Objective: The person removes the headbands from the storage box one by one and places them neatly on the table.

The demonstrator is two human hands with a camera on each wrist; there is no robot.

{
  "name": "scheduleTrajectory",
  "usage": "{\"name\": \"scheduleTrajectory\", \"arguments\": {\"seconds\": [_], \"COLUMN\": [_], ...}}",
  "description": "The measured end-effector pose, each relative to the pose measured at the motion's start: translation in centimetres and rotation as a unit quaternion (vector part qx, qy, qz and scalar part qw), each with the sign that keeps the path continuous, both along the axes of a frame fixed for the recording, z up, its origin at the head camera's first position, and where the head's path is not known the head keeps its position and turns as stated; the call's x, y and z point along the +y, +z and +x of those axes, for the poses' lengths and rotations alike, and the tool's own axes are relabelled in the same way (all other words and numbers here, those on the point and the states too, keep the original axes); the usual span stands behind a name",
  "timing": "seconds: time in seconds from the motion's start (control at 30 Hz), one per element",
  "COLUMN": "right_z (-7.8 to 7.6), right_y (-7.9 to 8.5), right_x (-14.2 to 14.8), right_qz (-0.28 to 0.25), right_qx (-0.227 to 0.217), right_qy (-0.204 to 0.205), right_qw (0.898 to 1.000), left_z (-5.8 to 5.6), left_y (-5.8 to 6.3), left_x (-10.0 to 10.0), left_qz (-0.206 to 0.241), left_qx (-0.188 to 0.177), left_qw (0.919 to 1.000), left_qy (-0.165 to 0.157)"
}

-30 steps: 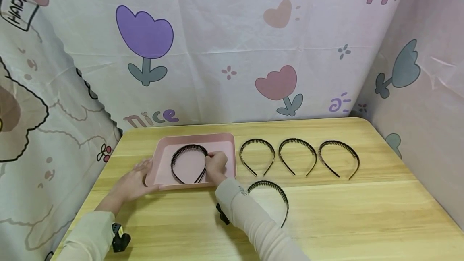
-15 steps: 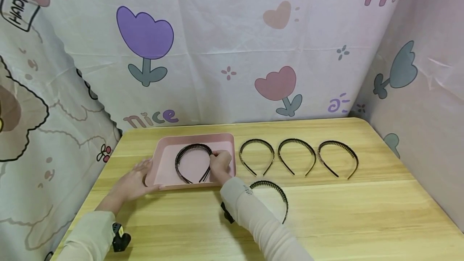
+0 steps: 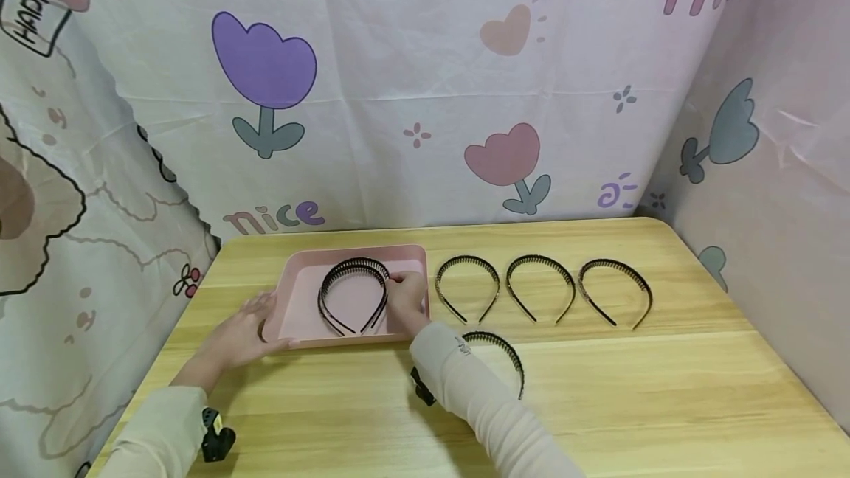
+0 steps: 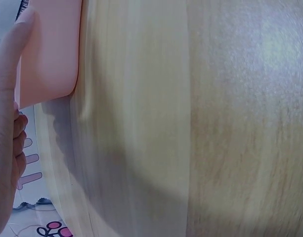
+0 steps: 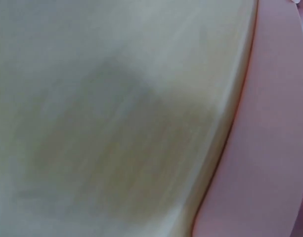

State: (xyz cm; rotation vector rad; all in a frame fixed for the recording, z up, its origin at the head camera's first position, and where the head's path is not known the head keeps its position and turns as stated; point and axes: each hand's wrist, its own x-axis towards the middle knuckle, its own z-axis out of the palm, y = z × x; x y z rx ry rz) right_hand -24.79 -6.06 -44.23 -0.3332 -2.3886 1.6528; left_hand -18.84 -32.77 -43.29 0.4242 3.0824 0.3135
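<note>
A pink tray (image 3: 302, 307) lies near the back left of the table with black toothed headbands (image 3: 358, 262) in it, one nested against another. At the tray's right side, my right hand (image 3: 406, 298) pinches the right arm of a headband between thumb and fingers. My left hand (image 3: 240, 332) grips the tray's front left corner, thumb along the front rim and fingers round the left end. In the left wrist view its thumb (image 4: 14, 47) lies over the tray wall (image 4: 50, 54). The right wrist view shows the tray's outer wall (image 5: 262, 133); the headbands are out of that view.
Three more black headbands stand in a row right of the tray: one nearest it (image 3: 468, 260), a middle one (image 3: 541, 260) and a far right one (image 3: 617, 264). Another headband (image 3: 511, 351) lies in front, partly behind my right sleeve. A printed curtain (image 3: 372, 131) backs the wooden table (image 3: 631, 397).
My right hand shifts slightly right and back, moving the headband with it. The headbands in the tray now show as separate arcs. My left hand stays on the tray corner.
</note>
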Motion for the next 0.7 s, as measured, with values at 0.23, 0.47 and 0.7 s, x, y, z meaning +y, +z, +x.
{"name": "scheduleTrajectory", "arguments": {"seconds": [0.23, 0.47, 0.7], "right_z": [0.2, 0.5, -0.3], "right_y": [1.2, 2.1, 0.6], "right_x": [0.9, 1.3, 2.3], "right_qz": [-0.016, -0.052, -0.069], "right_qx": [-0.020, -0.014, 0.008], "right_qy": [0.023, 0.017, 0.022], "right_qw": [0.999, 0.998, 0.997], "left_z": [0.1, 0.0, -0.1], "left_y": [0.4, 0.6, 0.4], "left_x": [0.0, 0.1, 0.1], "left_qz": [-0.007, -0.014, -0.014], "left_qx": [-0.008, -0.005, -0.006], "left_qw": [0.9999, 0.9999, 0.9999], "left_qy": [0.001, -0.001, -0.001]}}
